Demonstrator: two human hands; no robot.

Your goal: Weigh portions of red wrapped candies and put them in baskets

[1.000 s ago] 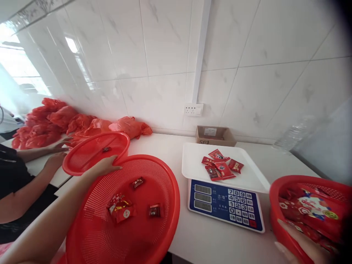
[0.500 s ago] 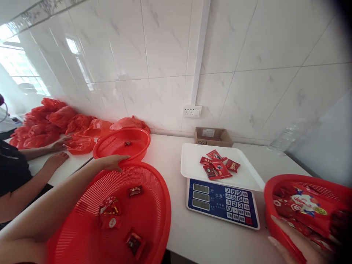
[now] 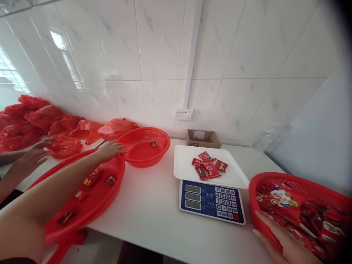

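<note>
My left hand (image 3: 110,150) reaches across a large red mesh basket (image 3: 90,209) that holds a few red sweet packets. Its fingers lie stretched out against the rim of a smaller red basket (image 3: 145,146) with one dark sweet inside. My right hand (image 3: 283,245) rests at the bottom right with its fingers pressed on the near rim of a third red basket (image 3: 299,209), which is full of red packets. Between the baskets stands a blue scale (image 3: 211,200) with a white tray (image 3: 236,176) carrying several red packets (image 3: 209,167).
Another person's hands (image 3: 30,157) rest at the left beside a heap of red plastic bags (image 3: 41,124) along the tiled wall. A small cardboard box (image 3: 203,138) sits under a wall socket (image 3: 184,114). A clear plastic bottle (image 3: 265,138) lies at the back right.
The smaller red basket has slid right, from beside the bags to next to the scale, with my left hand on its rim. The large basket has shifted left and its sweets have tumbled.
</note>
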